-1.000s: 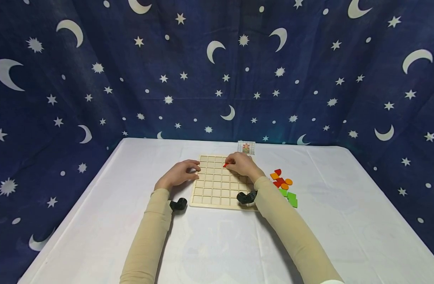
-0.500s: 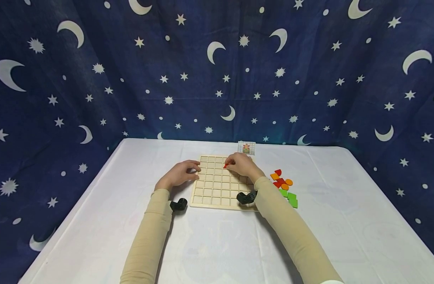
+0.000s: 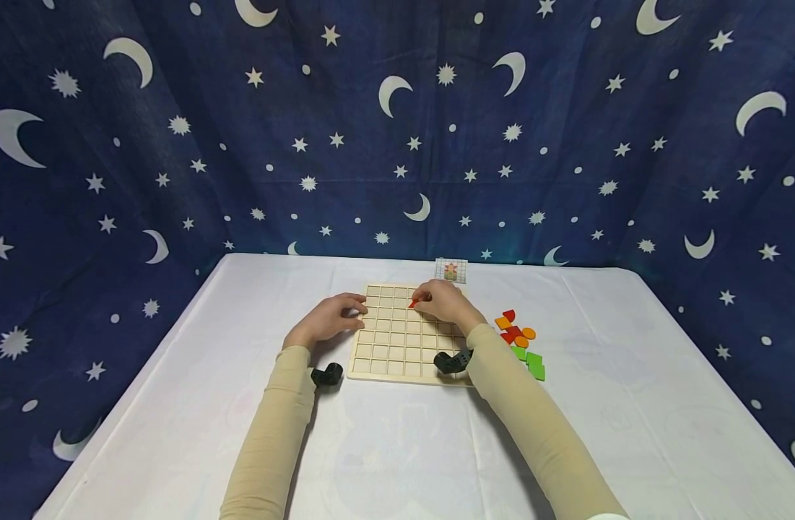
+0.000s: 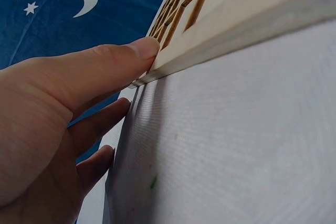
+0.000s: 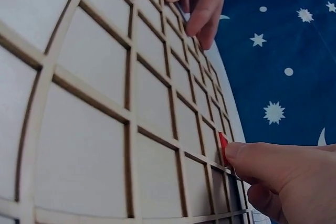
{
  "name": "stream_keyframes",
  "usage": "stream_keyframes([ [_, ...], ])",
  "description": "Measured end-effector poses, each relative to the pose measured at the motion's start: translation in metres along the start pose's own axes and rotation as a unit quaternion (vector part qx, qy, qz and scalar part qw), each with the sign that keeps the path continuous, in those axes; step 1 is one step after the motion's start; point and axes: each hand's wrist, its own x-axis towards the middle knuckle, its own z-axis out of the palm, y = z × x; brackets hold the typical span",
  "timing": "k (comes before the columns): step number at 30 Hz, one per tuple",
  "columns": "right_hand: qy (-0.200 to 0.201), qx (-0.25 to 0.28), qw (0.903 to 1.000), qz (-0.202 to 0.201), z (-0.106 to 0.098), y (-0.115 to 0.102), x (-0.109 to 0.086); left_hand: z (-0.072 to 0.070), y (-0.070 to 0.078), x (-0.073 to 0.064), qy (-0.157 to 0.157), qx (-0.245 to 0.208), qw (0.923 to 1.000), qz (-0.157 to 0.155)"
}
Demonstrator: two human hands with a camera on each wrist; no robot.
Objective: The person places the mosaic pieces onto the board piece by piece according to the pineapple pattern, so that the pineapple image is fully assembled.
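A light wooden board [image 3: 397,378] with a raised square grid lies on the white table. Between thumb and fingers my right hand [image 3: 444,300] pinches a small red game piece [image 5: 224,149] over the board's upper part; the fingers hide much of it. At the board's left edge is my left hand [image 3: 328,317], its fingers apart. In the left wrist view its thumb [image 4: 144,48] rests on the board's rim, while the other fingers extend beside it.
Right of the board lie several loose pieces: red ones [image 3: 509,315], an orange square [image 3: 503,323], orange discs [image 3: 529,334] and green squares [image 3: 533,359]. A small gridded picture card [image 3: 451,271] lies behind the board. A dark blue star-and-moon curtain [image 3: 345,108] hangs behind the table.
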Motion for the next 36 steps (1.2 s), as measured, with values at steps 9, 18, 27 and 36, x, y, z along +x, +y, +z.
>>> stream_keyframes([
  [9, 0.047, 0.035, 0.9983, -0.005, -0.019, 0.011, -0.015, -0.001, 0.003, -0.001, -0.002, -0.001, 1.0000, 0.001],
  [18, 0.078, 0.058, 0.9939, 0.052, -0.042, 0.036, -0.039, -0.001, 0.001, -0.001, 0.001, 0.001, 1.0000, -0.006],
  [27, 0.083, 0.012, 0.9933, 0.079, -0.056, 0.071, -0.058, 0.000, 0.003, -0.001, -0.001, -0.003, 0.9999, -0.010],
  [36, 0.054, -0.001, 0.9894, 0.135, -0.068, 0.099, -0.079, -0.001, 0.002, -0.001, -0.001, 0.005, 1.0000, -0.006],
])
